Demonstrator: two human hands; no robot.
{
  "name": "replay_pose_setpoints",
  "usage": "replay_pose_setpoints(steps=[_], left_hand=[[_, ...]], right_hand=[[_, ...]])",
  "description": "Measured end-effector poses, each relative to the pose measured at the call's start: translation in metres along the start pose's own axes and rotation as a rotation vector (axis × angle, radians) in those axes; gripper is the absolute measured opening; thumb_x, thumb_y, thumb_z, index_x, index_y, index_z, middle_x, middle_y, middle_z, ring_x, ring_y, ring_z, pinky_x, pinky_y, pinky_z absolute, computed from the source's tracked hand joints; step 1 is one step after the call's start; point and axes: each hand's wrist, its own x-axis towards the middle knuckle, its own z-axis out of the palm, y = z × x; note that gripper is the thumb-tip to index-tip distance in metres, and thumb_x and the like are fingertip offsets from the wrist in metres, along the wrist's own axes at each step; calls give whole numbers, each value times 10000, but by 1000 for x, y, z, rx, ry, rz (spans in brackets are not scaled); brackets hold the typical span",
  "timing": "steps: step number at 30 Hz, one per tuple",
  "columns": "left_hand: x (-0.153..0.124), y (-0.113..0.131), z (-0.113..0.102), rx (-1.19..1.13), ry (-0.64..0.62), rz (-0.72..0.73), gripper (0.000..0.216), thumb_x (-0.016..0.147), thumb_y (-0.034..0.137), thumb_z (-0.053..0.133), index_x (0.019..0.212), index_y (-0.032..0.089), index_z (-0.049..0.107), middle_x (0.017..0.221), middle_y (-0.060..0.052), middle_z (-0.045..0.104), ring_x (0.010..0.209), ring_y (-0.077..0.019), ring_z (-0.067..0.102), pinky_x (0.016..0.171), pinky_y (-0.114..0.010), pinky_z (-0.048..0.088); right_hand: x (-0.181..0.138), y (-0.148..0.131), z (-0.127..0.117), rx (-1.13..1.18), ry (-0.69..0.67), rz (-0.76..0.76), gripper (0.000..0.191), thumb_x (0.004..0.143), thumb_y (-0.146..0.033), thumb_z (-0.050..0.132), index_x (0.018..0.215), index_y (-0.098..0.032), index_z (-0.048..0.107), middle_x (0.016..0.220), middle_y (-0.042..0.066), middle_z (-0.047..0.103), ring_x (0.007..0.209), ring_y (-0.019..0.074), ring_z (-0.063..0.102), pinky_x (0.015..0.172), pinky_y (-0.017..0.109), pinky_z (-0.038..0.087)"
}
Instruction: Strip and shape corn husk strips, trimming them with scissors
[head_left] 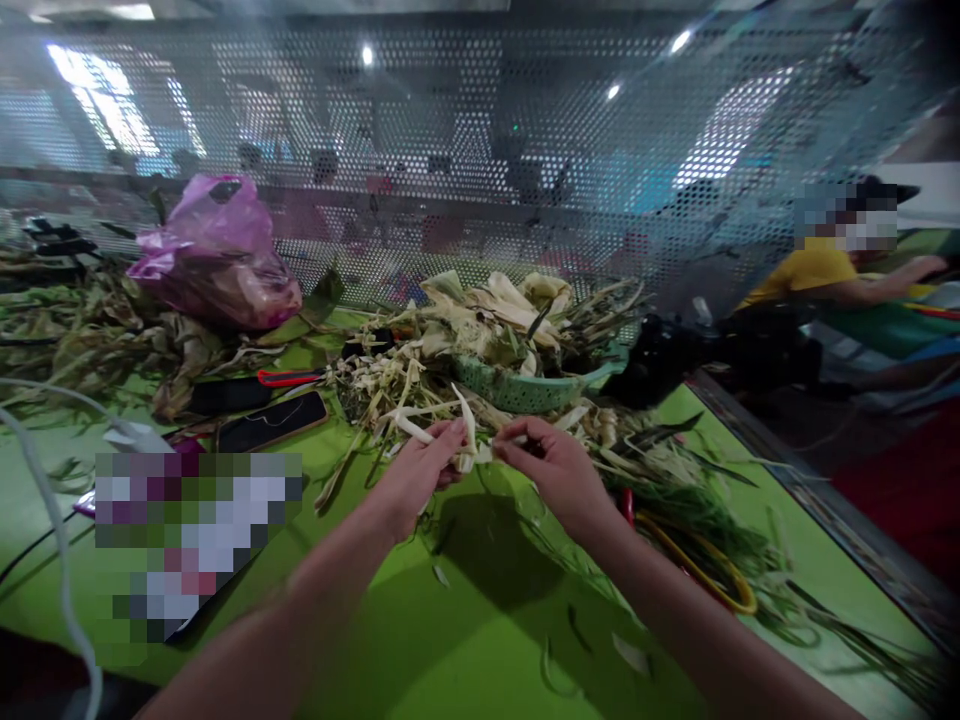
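Observation:
Above a bright green table, my left hand and my right hand meet on a pale, whitish plant stalk. Each hand pinches one side of it with closed fingers, and thin pale strips stick out from between them. Just behind the hands lies a heap of peeled husks and leaves. A green woven basket full of the same pale husks stands beyond that.
A pink plastic bag sits at back left among dry leaves. Two dark phones and a red-handled tool lie left of the heap. A yellow ring and green blades lie at right. A perforated metal screen stands behind. Another person in yellow sits far right.

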Motion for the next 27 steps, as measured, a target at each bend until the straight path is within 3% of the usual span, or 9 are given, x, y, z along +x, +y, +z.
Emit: replay_pose_setpoints(steps=[3, 7, 14, 19, 22, 25, 27], left_hand=[[-3, 0, 3, 59, -46, -9, 340, 744, 513, 626, 890, 207, 647, 838, -11, 603, 734, -102, 513, 649, -191, 402], [-7, -1, 8, 127, -82, -35, 335, 762, 502, 607, 907, 203, 655, 798, -5, 579, 675, -98, 466, 586, -187, 361], [-10, -3, 8, 230, -307, 15, 283, 769, 420, 621, 878, 159, 605, 772, -5, 546, 708, -116, 466, 682, -225, 369], [-12, 0, 7, 399, -409, -1, 267, 790, 402, 582, 881, 151, 596, 805, -15, 551, 731, -134, 466, 705, -245, 372], [-10, -2, 5, 412, -391, 15, 259, 796, 384, 566, 896, 148, 603, 811, -16, 564, 733, -137, 473, 706, -250, 372], [-8, -8, 7, 439, -368, 25, 246, 785, 380, 574, 872, 152, 606, 786, -11, 574, 718, -140, 485, 691, -255, 373], [-7, -10, 10, 426, -335, 21, 261, 767, 392, 598, 874, 154, 605, 823, -24, 598, 750, -153, 507, 713, -264, 387]], right_hand=[[-1, -7, -3, -96, -52, -100, 255, 769, -370, 643, 950, -192, 669, 927, 49, 659, 868, 205, 577, 771, 331, 431], [-3, -13, -2, -91, -110, -164, 195, 812, -388, 609, 833, -211, 690, 967, 38, 660, 981, 212, 560, 899, 358, 381], [-2, -6, 0, 183, -23, 14, 246, 752, -384, 658, 652, -178, 568, 629, -31, 517, 588, 118, 458, 596, 254, 375], [1, 2, 0, 219, 73, 38, 280, 732, -408, 675, 642, -182, 534, 605, -39, 494, 563, 114, 436, 562, 252, 362], [4, -2, -6, 28, 115, -83, 238, 757, -403, 657, 852, -189, 615, 802, 17, 611, 720, 171, 535, 673, 297, 422], [2, -16, -13, -265, 187, -330, 470, 737, -370, 700, 1165, -229, 564, 1168, 83, 577, 1025, 250, 518, 860, 379, 408], [-3, -26, -13, -395, 112, -448, 375, 752, -340, 699, 1106, -254, 611, 1201, 76, 572, 1115, 272, 472, 934, 419, 359]])
